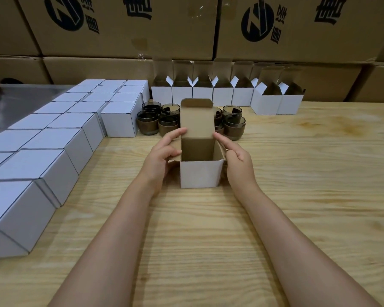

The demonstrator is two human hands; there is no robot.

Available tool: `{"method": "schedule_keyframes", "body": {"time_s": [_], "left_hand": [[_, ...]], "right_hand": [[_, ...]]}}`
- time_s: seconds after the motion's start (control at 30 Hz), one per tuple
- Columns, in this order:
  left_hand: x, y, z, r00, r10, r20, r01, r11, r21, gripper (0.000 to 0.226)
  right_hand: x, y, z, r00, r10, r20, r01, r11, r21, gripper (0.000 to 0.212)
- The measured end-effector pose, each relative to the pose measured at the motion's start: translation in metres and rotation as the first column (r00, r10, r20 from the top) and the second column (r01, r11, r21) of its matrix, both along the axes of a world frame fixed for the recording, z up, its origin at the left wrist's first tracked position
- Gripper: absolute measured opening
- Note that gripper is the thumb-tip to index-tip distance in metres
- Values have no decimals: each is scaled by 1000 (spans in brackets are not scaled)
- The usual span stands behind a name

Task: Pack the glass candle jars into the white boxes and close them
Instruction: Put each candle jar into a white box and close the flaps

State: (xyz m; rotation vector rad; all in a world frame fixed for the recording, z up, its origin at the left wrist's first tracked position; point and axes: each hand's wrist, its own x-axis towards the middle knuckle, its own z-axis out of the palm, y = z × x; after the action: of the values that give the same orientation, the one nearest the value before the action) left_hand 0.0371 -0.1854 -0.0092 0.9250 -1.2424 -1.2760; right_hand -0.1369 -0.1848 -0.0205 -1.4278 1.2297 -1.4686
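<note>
An open white box (200, 173) stands in the middle of the wooden table (297, 173), its brown lid flap upright and its inside showing no jar. My left hand (162, 155) grips the box's left side flap, with the index finger at the base of the lid. My right hand (235, 155) holds the right side flap, index finger stretched toward the lid's corner. Behind the box stand several dark glass candle jars (167, 120), partly hidden by the lid flap.
Several closed white boxes (53, 138) fill the table's left side in rows. A row of open white boxes (222, 95) lines the back. Large brown cartons (124, 27) are stacked behind. A grey metal surface (20, 98) lies at far left.
</note>
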Motion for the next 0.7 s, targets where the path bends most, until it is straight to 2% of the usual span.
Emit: {"method": "schedule_keyframes", "body": {"time_s": [0.13,0.23,0.33,0.43,0.5,0.57,0.6,0.63,0.7], "left_hand": [[0,0,1,998,36,58,-36,999,6,57],[1,4,0,986,38,165,-24,996,-89,54],[3,8,0,960,55,275,-2,982,-190,72],[5,7,0,936,84,341,-8,976,-219,80],[6,6,0,928,106,356,-25,974,-225,83],[6,5,0,922,126,367,-42,973,-228,81],[7,5,0,918,133,373,-47,972,-229,80],[7,4,0,916,136,377,-50,972,-228,79],[7,3,-1,913,141,382,-54,972,-228,76]], "right_hand": [[2,1,-1,999,38,3,-38,998,47,56],[1,1,-1,999,39,8,-40,998,46,56],[1,2,-1,999,49,5,-49,998,45,55],[-1,2,0,997,82,6,-82,996,46,54],[-4,1,-2,992,72,102,-77,996,37,51],[-8,-4,-3,966,-83,246,71,996,58,45],[-11,-9,-3,943,-201,264,187,979,78,42],[-15,-15,-4,923,-313,225,299,949,95,40],[-26,-33,-2,896,-442,44,437,895,89,41]]}}
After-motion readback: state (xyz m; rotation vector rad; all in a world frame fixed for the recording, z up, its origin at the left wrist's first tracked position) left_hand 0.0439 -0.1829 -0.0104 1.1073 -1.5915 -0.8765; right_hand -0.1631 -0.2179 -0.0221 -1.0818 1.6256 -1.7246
